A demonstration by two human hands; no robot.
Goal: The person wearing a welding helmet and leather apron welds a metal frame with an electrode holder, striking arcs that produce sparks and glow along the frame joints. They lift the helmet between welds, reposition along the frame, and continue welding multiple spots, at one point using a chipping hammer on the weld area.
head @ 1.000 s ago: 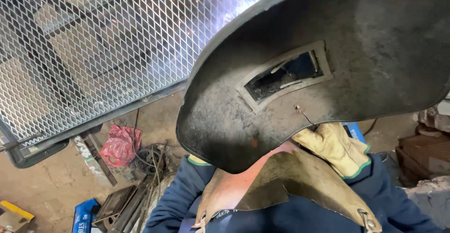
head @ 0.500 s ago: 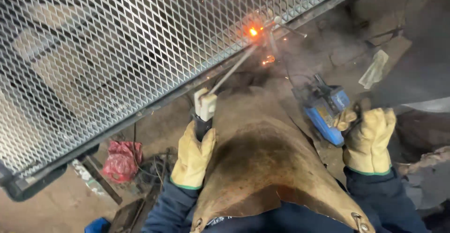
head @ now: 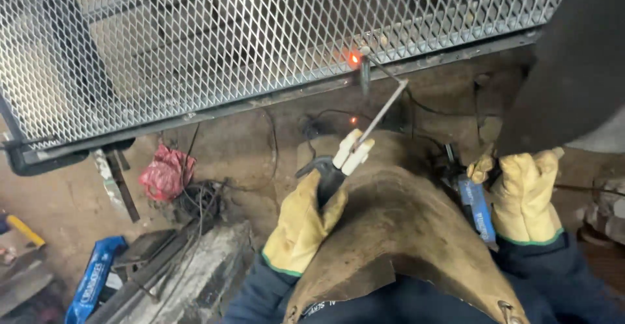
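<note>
While you knelt by the metal mesh panel (head: 215, 37), your left hand (head: 303, 223) in its thick yellow glove was clenched around the black holder (head: 329, 174) of the welding rod (head: 381, 112). You held the rod slanted up and away from you, so its tip was close to the small orange glowing spot (head: 354, 57) on the bottom bar of the panel (head: 273, 99). I cannot tell if the tip touched the bar.

Your right hand (head: 524, 197), gloved too, was closed on the bottom edge of the dark face shield (head: 573, 70), which was up at the right side, not over your eyes. A blue tool (head: 478, 208) lay just beside that hand.

A brown leather apron (head: 397, 233) covered your lap, likely to keep sparks off you. The gloves looked thick for the same reason.

On the floor (head: 58, 207) to the left were a red rag (head: 164, 171), some black cables (head: 198, 200) and a blue packet (head: 91, 285).
</note>
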